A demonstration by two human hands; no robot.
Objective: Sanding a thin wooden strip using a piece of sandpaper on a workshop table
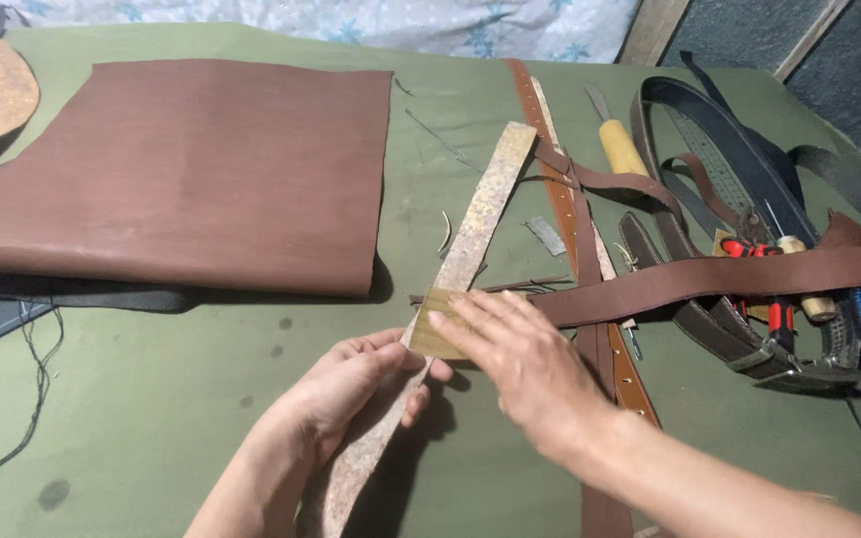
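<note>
Your left hand [351, 389] grips the long mottled tan leather strip [470, 239] steady; your right hand's [520, 364] flat, open fingers [470, 309] press a small tan rectangular piece [432, 337] onto it.

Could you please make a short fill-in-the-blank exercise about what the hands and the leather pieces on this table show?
1. The table cover is ____ in colour.
2. The left hand holds a long pale ____.
3. The right hand presses a small tan ____ onto it.
4. The large leather sheet is ____.

Missing words: green; strip; piece; brown

Single head-worn view: looks steeply down, close over green-covered table [151, 418], facing its far edge; no second view
</note>
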